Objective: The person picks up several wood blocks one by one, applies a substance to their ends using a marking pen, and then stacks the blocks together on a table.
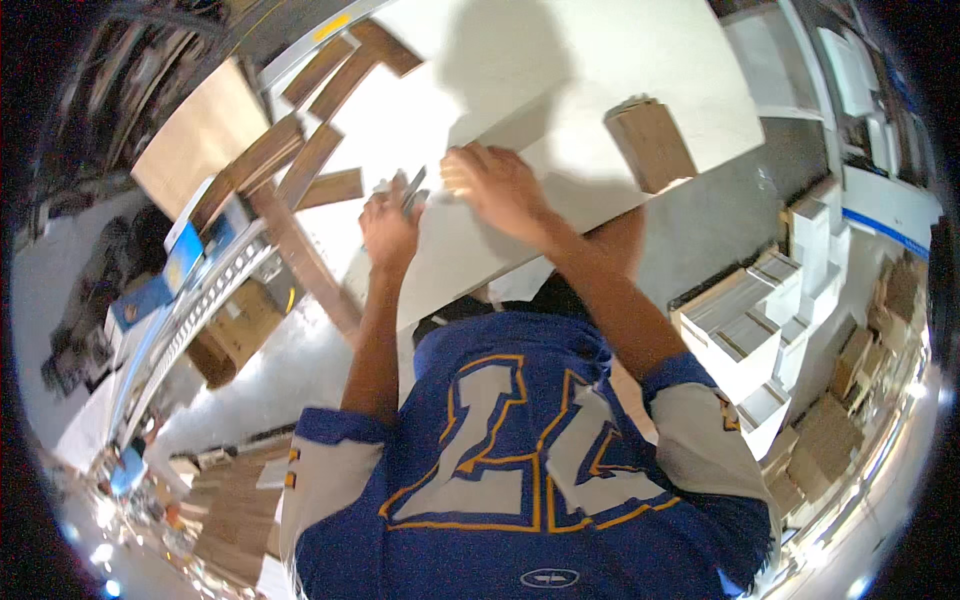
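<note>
My left hand (388,232) is closed on a slim grey tool (415,188), which looks like a utility knife; its tip points away from me. Close by on the right, my right hand (497,190) is over the white tabletop (640,65), fingers bent and smeared by motion. Whether those fingers hold anything cannot be made out. Several dark brown wood-look strips (345,80) lie scattered beyond and left of my left hand. To the right of my right hand is a stack of brown strips (650,145). My shadow falls across the surface.
A pale wooden board (205,140) leans at the table's left corner. A long brown plank (305,255) slants past its left edge. White boxes (745,320) stand on the floor at right. An open cardboard box (235,330) is at lower left, with cardboard stacks (825,445) far right.
</note>
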The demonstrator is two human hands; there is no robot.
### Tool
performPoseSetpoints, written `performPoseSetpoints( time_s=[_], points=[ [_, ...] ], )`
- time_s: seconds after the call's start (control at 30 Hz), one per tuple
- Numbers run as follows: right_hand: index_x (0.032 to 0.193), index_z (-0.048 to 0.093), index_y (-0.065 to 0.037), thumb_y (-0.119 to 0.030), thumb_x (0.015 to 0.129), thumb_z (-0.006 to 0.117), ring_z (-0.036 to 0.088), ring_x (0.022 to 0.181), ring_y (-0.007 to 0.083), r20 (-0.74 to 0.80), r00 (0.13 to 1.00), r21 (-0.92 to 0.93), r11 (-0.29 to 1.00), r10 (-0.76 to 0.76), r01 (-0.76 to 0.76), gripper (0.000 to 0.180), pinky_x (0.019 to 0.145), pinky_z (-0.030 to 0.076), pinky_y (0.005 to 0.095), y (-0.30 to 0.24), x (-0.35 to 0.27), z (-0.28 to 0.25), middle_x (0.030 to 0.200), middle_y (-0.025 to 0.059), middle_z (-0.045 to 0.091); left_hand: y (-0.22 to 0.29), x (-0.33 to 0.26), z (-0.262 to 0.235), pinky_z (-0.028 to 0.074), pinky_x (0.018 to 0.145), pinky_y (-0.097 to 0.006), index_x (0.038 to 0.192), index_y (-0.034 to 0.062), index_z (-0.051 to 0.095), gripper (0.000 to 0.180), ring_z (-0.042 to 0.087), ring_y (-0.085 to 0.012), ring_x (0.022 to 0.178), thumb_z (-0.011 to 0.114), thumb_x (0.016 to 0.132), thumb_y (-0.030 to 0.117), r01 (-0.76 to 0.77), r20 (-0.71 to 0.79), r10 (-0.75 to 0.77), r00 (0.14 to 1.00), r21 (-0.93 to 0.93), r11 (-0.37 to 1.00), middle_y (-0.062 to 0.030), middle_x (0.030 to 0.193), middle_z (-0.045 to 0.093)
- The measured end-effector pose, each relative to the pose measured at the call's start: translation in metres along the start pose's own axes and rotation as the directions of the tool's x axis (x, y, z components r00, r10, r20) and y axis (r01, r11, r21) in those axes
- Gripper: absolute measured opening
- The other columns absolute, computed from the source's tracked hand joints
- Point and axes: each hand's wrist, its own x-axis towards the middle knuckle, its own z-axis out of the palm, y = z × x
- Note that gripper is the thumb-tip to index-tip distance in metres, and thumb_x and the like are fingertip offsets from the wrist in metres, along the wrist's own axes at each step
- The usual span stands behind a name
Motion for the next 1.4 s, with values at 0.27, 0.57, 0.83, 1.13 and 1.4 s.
performPoseSetpoints(
  time_s=[0.27, 0.57, 0.83, 1.13, 1.4],
  points=[
    [0.153, 0.04, -0.005, -0.019, 0.099, 0.077, 0.056, 0.132, 0.028, -0.057, 0.962, 0.803, 0.585, 0.267, -0.115, 0.067, 0.115, 0.045, 0.0436, 0.025, -0.066, -0.003, 0.137, 0.0151, 0.057, 0.032, -0.019, -0.019, 0.049, 0.11, -0.047, 0.162, 0.0014, 0.035, 0.106, 0.06, -0.037, 0.13, 0.095, 0.078, 0.024, 0.025, 0.078, 0.048, 0.996, -0.737, 0.675, -0.0227, 0.136, 0.064],
    [0.15, 0.047, -0.006, -0.015, 0.087, 0.085, 0.06, 0.13, 0.0309, 0.025, 0.975, 0.296, 0.93, 0.221, -0.219, 0.075, 0.113, 0.046, 0.0414, 0.096, -0.127, -0.027, 0.139, 0.0145, 0.06, 0.078, 0.015, -0.006, 0.057, 0.092, -0.036, 0.125, 0.0013, 0.063, 0.057, 0.072, -0.0249, 0.098, 0.094, 0.079, 0.015, -0.01, 0.293, 0.378, 0.878, -0.779, 0.627, -0.0135, 0.108, 0.075],
    [0.133, 0.061, -0.004, -0.014, 0.079, 0.087, 0.059, 0.121, 0.041, -0.11, 0.961, 0.02, 0.967, 0.255, -0.255, 0.061, 0.103, 0.049, 0.0505, 0.098, -0.101, -0.003, 0.12, 0.0178, 0.062, 0.123, 0.05, 0.024, 0.054, 0.096, -0.042, 0.13, 0.002, 0.064, 0.061, 0.069, -0.0341, 0.11, 0.091, 0.078, 0.017, -0.037, 0.293, 0.451, 0.843, -0.805, 0.592, -0.018, 0.119, 0.072],
    [0.135, 0.06, -0.004, -0.028, 0.088, 0.081, 0.055, 0.117, 0.0422, -0.522, 0.739, -0.128, 0.818, 0.426, -0.561, 0.057, 0.099, 0.044, 0.0553, 0.142, -0.102, 0.014, 0.122, 0.0195, 0.058, 0.084, 0.012, 0.021, 0.056, 0.094, -0.045, 0.135, 0.0059, 0.064, 0.049, 0.069, -0.033, 0.108, 0.082, 0.091, 0.02, -0.163, -0.067, 0.155, 0.986, -0.619, 0.769, -0.0147, 0.12, 0.071],
    [0.132, 0.062, -0.013, -0.033, 0.08, 0.086, 0.053, 0.117, 0.0383, -0.681, 0.642, -0.297, 0.669, 0.352, -0.681, 0.061, 0.106, 0.038, 0.0537, 0.171, -0.104, 0.003, 0.121, 0.0138, 0.057, 0.06, -0.034, 0.032, 0.056, 0.091, -0.046, 0.133, 0.0063, 0.063, 0.046, 0.069, -0.0339, 0.105, 0.079, 0.095, 0.025, -0.113, 0.05, 0.18, 0.982, -0.607, 0.786, -0.0136, 0.115, 0.072]
  ],
)
